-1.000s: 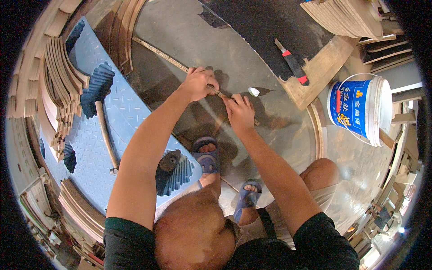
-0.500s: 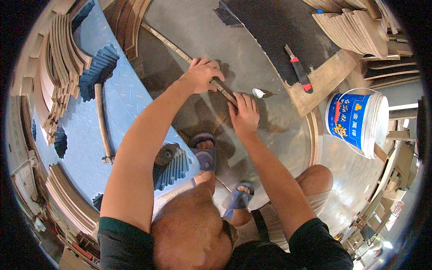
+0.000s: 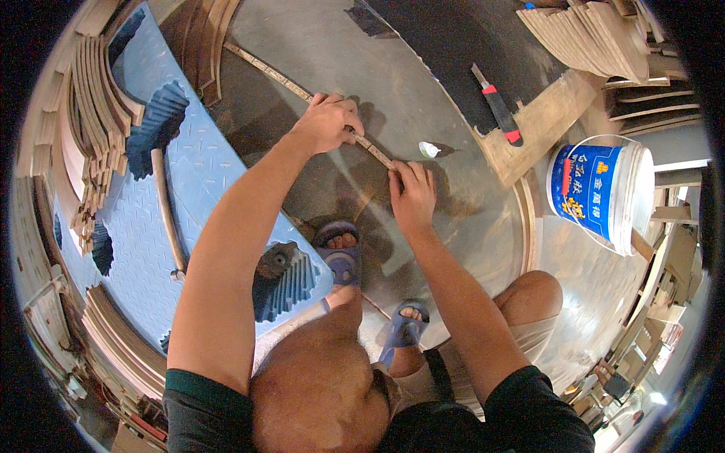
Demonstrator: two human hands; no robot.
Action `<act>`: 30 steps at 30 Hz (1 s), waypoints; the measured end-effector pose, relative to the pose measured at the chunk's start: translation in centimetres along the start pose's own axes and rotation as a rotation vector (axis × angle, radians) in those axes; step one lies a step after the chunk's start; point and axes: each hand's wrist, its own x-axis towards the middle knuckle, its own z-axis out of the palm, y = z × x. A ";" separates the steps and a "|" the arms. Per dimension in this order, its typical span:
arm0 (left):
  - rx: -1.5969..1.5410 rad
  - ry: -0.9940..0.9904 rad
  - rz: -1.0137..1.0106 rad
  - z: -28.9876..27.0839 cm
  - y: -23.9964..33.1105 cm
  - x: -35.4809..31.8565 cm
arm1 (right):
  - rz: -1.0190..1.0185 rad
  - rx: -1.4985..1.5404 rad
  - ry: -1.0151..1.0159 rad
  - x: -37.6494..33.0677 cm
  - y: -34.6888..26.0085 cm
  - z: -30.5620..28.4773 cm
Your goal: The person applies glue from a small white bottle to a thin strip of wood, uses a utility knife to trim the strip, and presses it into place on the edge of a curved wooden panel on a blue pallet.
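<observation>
A long narrow wooden strip (image 3: 264,68) with a pale, dark-flecked edge runs from the far left toward the middle. My left hand (image 3: 328,122) is closed around it partway along. The fingers of my right hand (image 3: 412,198) pinch its near end, thumb on one side. Between my hands a short piece of the strip is bare. Right of it, a small white bottle or cap (image 3: 428,149) lies on the grey surface. Farther right, a red-and-black utility knife (image 3: 498,109) with its blade out lies on a dark-coated board (image 3: 453,45).
At left a hammer (image 3: 164,211) lies on a blue textured platform (image 3: 219,189), beside stacked curved wooden pieces (image 3: 98,113). A blue-and-white bucket (image 3: 593,192) stands at right. More curved boards (image 3: 581,38) are stacked far right. My sandalled feet (image 3: 343,253) are below my hands.
The strip has turned in my hands, so its pale edge now shows between them where a darker face showed before. Its far end sits slightly farther left. Both hands keep their hold.
</observation>
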 end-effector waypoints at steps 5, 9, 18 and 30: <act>-0.027 0.033 0.070 0.8 0.0 1.2 | -0.091 0.073 0.110 -1.5 2.9 1.9; -0.040 0.063 0.154 1.5 -1.1 1.2 | 0.037 0.083 -0.027 -0.3 1.8 1.1; -0.100 -0.019 0.035 1.0 -0.5 1.5 | 0.061 0.094 -0.042 -0.3 1.8 0.8; -0.120 0.033 0.064 1.3 -1.1 1.5 | -0.075 -0.113 -0.172 -0.5 1.8 0.9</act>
